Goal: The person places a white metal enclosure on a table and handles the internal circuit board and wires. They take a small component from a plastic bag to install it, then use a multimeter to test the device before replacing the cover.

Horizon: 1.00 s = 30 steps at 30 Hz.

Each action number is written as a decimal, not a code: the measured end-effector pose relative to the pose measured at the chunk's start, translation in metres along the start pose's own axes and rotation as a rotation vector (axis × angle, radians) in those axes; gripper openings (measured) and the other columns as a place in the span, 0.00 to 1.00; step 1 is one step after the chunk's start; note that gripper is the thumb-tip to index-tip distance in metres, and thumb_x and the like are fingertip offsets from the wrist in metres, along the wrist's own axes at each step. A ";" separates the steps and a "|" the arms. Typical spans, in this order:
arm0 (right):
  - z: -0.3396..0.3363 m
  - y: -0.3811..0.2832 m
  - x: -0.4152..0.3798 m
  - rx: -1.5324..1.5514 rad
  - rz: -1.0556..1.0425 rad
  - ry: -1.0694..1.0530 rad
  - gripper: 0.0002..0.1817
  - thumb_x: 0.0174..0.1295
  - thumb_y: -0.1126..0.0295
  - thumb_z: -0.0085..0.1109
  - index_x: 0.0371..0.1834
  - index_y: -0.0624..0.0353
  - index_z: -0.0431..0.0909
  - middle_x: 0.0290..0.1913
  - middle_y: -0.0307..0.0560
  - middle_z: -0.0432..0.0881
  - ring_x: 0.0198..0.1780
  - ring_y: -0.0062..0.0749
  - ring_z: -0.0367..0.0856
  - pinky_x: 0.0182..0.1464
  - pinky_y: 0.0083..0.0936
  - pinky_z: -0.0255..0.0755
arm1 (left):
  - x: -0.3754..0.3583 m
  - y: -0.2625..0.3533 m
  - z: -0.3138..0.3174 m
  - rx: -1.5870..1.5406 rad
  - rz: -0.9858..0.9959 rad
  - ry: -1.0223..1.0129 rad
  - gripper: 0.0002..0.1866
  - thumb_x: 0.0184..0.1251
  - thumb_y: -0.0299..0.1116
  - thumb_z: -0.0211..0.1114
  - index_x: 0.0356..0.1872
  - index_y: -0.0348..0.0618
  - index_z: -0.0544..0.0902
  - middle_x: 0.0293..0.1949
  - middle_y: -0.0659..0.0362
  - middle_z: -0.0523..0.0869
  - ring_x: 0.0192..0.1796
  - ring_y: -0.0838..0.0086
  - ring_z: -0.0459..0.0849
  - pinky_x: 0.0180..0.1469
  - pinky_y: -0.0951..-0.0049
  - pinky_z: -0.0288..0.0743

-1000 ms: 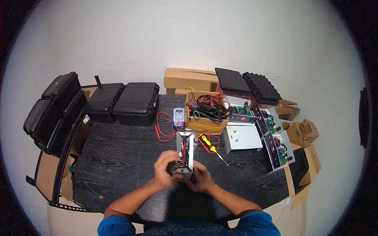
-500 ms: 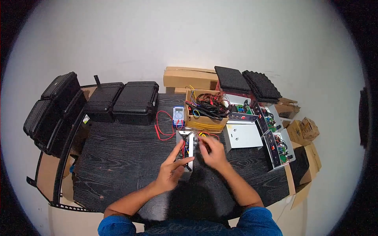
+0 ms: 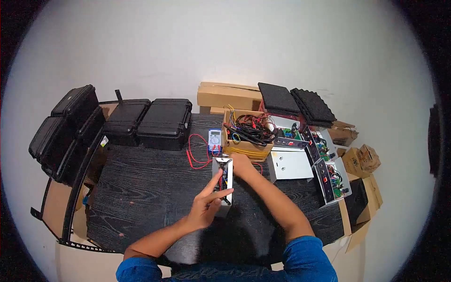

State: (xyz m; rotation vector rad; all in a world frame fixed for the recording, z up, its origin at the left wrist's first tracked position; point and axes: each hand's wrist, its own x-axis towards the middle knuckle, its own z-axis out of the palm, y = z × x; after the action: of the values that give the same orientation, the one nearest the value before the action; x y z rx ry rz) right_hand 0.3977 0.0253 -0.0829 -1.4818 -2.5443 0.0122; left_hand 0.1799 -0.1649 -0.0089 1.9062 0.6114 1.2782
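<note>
A narrow white metal case (image 3: 229, 176), open at the top with red, blue and yellow wires inside, stands in front of me. My left hand (image 3: 206, 207) grips it from the left, index finger along its edge and thumb stretched across the top. My right hand (image 3: 240, 164) is at the case's far right corner, near the cardboard box's front; its fingers are mostly hidden. Just beyond the case lies a blue and white multimeter (image 3: 214, 139) with its red test lead (image 3: 190, 152) looped to the left.
A cardboard box (image 3: 246, 149) full of cables stands behind my right hand. To the right are a white metal cover (image 3: 292, 165) and several opened units with circuit boards (image 3: 332, 181). Black hard cases (image 3: 164, 123) line the left. Black foam sheets (image 3: 278, 97) lie at the back.
My right hand has moved forward and slightly left, from beside the case to its far end. My left hand stays on the case. The view has shifted slightly.
</note>
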 end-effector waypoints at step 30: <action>-0.052 -0.088 -0.148 1.163 0.066 0.459 0.11 0.59 0.82 0.74 0.41 0.62 0.81 0.37 0.40 0.88 0.37 0.18 0.84 0.41 0.19 0.81 | -0.006 0.001 0.002 -0.017 -0.081 0.026 0.24 0.87 0.44 0.48 0.65 0.39 0.85 0.82 0.34 0.58 0.67 0.61 0.82 0.62 0.67 0.75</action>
State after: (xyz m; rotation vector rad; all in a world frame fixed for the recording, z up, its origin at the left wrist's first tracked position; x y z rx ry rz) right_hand 0.4021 -0.1507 -0.0468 -0.9036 -1.5666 0.8731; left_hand 0.1797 -0.1704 -0.0117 1.8343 0.6823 1.2549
